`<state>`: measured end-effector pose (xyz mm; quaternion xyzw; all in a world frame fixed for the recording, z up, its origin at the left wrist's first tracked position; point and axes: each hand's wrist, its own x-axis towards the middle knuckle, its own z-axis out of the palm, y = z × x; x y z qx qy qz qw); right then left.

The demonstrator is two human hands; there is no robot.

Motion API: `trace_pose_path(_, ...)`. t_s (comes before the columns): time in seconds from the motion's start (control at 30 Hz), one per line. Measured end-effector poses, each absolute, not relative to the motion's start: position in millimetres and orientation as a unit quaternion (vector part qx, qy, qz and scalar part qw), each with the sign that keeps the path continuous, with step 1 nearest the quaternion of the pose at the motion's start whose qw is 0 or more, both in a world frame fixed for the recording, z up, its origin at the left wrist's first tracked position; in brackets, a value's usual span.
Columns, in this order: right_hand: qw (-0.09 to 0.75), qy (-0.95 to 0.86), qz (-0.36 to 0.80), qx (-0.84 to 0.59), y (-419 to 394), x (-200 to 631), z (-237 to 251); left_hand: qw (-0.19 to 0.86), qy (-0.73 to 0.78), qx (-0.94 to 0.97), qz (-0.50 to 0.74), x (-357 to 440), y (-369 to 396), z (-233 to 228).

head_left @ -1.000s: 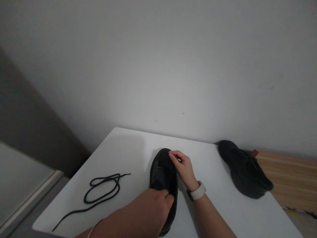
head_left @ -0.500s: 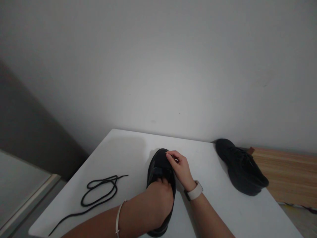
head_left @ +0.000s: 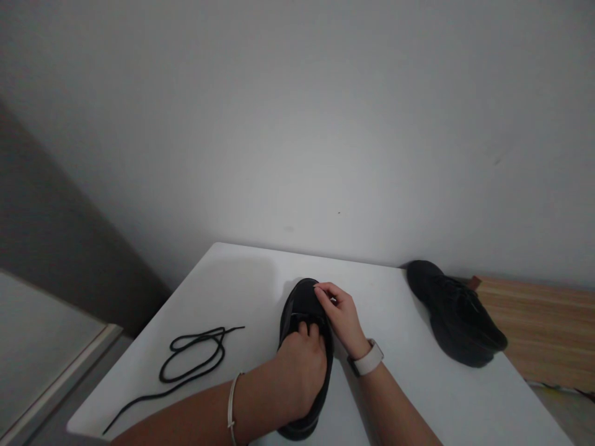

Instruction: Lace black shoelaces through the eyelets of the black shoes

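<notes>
A black shoe [head_left: 304, 300] without a visible lace stands on the white table, toe pointing away from me. My left hand [head_left: 304, 365] reaches into its opening, fingers bent close together against the inside near the tongue; the fingertips and thumb are hidden. At the right side of the toe, my right hand [head_left: 339, 310] pinches thumb and forefinger together on the shoe's upper. Off to the left, a loose black shoelace [head_left: 195, 371] lies in loops on the table, away from both hands.
The white table [head_left: 251, 279] meets a pale wall [head_left: 297, 155] at the back. Another black shoe [head_left: 453, 316] lies tilted at the table's right edge. Beyond that edge is a wood-grain surface [head_left: 534, 322]. A light panel [head_left: 51, 353] stands at the lower left.
My left hand has drawn back a little, so more of its fingers show in the shoe's opening. My right hand stays at the toe. The view has shifted slightly.
</notes>
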<state>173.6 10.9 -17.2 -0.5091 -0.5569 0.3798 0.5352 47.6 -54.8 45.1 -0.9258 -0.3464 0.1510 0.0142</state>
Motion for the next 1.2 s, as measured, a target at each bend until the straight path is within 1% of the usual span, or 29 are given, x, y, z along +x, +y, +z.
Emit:
trace_pose_path(0.2, 0.534, -0.559, 0.376, -0.511, 9, 175, -14, 0.004, -0.413, -0.904, 0.107, 51, -50, 40)
trace_pose_path(0.33, 0.534, -0.560, 0.376, -0.511, 8, 176, -12, -0.019, -0.444, -0.892, 0.080, 47, -45, 53)
trace_pose_path(0.47, 0.534, -0.560, 0.382, -0.506, 7, 177, -11, -0.039, -0.441, -0.896, 0.041, 33, -38, 69)
trace_pose_path(0.53, 0.533, -0.561, 0.386, -0.503, 6, 177, -10, -0.074, -0.429, -0.900, 0.004, 25, -36, 75)
trace_pose_path(0.63, 0.531, -0.563, 0.388, -0.501, 6, 177, -11, -0.159, -0.410, -0.896, -0.064, 14, -35, 85)
trace_pose_path(0.73, 0.531, -0.563, 0.387, -0.502, 6, 177, -12, -0.235, -0.392, -0.875, -0.159, -2, -37, 100)
trace_pose_path(0.8, 0.531, -0.562, 0.386, -0.503, 6, 178, -12, -0.254, -0.389, -0.857, -0.225, -20, -40, 113)
trace_pose_path(0.87, 0.530, -0.563, 0.387, -0.503, 6, 178, -12, -0.216, -0.410, -0.842, -0.276, -45, -46, 123)
trace_pose_path(0.9, 0.529, -0.564, 0.387, -0.502, 6, 178, -12, -0.169, -0.430, -0.833, -0.304, -59, -50, 126)
trace_pose_path(0.97, 0.529, -0.563, 0.388, -0.503, 6, 178, -12, -0.036, -0.474, -0.807, -0.349, -91, -60, 125)
trace_pose_path(1.03, 0.530, -0.560, 0.388, -0.505, 6, 177, -12, 0.067, -0.518, -0.776, -0.352, -121, -71, 116)
trace_pose_path(1.07, 0.530, -0.559, 0.388, -0.506, 6, 177, -12, 0.102, -0.522, -0.768, -0.357, -136, -77, 109)
trace_pose_path(1.13, 0.530, -0.556, 0.390, -0.508, 7, 177, -13, 0.148, -0.523, -0.773, -0.328, -161, -87, 92)
trace_pose_path(1.2, 0.529, -0.553, 0.392, -0.510, 7, 177, -13, 0.156, -0.542, -0.775, -0.286, -181, -94, 74)
